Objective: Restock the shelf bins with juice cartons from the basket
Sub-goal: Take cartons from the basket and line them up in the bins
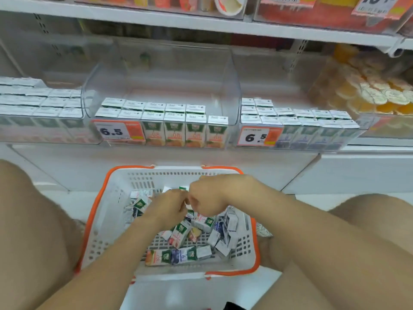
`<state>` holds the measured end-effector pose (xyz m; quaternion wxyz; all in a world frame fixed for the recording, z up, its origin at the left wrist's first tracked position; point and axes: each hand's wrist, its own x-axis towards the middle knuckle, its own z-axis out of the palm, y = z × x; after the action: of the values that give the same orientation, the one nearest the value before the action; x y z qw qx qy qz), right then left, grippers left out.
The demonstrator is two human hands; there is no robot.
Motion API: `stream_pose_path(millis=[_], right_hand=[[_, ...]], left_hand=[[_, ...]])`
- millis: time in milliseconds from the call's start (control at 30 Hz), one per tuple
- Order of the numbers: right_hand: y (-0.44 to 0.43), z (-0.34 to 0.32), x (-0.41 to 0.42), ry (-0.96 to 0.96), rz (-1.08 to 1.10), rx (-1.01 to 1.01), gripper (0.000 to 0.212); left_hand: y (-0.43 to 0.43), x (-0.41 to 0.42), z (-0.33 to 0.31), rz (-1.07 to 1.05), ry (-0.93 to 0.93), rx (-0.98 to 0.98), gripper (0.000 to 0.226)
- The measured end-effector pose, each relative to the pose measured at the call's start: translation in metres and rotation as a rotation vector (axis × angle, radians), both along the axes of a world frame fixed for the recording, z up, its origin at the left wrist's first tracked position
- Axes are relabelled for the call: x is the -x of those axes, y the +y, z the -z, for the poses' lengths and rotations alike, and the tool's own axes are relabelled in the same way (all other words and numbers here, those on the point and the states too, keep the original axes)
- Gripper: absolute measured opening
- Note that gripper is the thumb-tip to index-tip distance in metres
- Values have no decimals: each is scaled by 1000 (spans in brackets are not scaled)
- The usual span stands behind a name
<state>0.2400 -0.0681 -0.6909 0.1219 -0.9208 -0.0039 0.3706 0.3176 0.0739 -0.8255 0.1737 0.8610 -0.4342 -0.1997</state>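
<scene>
Setting: shop aisle. A white shelf [201, 27] carries a row of clear bins, and the basket stands on the floor below it, between the person's knees.
Middle bin [161, 63]: orange-label cartons [174, 130] stand upright in two rows at the front edge beside a price tag [116, 130]. The rear of the bin shows free space.
Right bin [234, 86]: blue-label cartons [312, 130] stand in rows at the front edge.
Left bin [82, 104]: rows of cartons; labels too blurred to read.
Basket [98, 211]: white with an orange rim. Loose juice cartons [181, 233] of mixed labels lie jumbled from the far edge to the near edge.
Left hand [169, 206]: low over the pile toward the far edge, fingers curled. Whether they grasp a carton cannot be told.
Right hand [207, 198]: just beside the left hand, fingers bent downward into the pile. Contents of the grasp are hidden.
Step in hand: judged to be pick-up and sorting at the basket, with no carton yet on its way to a bin.
Next move: likely calls for a firm grasp, a label check, a lift clear of the far rim, and upright placement behind the matching row.
</scene>
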Motion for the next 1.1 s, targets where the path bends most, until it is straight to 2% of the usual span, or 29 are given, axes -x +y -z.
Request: stream_pose_path(millis=[67, 100, 167, 233, 300, 400, 433, 567, 700, 833, 933, 1033, 1100], right_hand=[[9, 32, 0, 119, -19, -24, 30], [13, 44, 1, 160, -41, -18, 30], [14, 72, 2, 195, -37, 20, 15], [11, 98, 3, 178, 20, 51, 22], [8, 120, 2, 159, 102, 51, 12], [6, 148, 3, 166, 187, 8, 35], [7, 155, 4, 188, 191, -5, 37], [18, 187, 12, 260, 142, -45, 46], [37, 210, 20, 150, -25, 47, 45], [40, 227, 22, 37, -207, 166, 26], [36, 229, 24, 52, -279, 220, 21], [35, 234, 25, 67, -277, 229, 19], [33, 236, 25, 81, -195, 187, 20]], left_hand=[[14, 3, 29, -8, 82, -135, 37], [20, 5, 42, -11, 107, -197, 32], [31, 12, 64, -8, 144, -285, 21], [35, 21, 80, -19, 186, -349, 20], [33, 27, 96, -36, 212, -376, 30], [30, 31, 116, -61, 212, -334, 50], [29, 32, 120, -68, 211, -323, 59], [22, 33, 127, 2, 201, -362, 96], [20, 33, 136, 123, 174, -502, 114], [21, 31, 147, 105, 67, -478, 107], [19, 26, 145, 90, -20, -440, 96], [17, 21, 137, 49, -68, -415, 77], [19, 18, 139, 40, -79, -382, 77]])
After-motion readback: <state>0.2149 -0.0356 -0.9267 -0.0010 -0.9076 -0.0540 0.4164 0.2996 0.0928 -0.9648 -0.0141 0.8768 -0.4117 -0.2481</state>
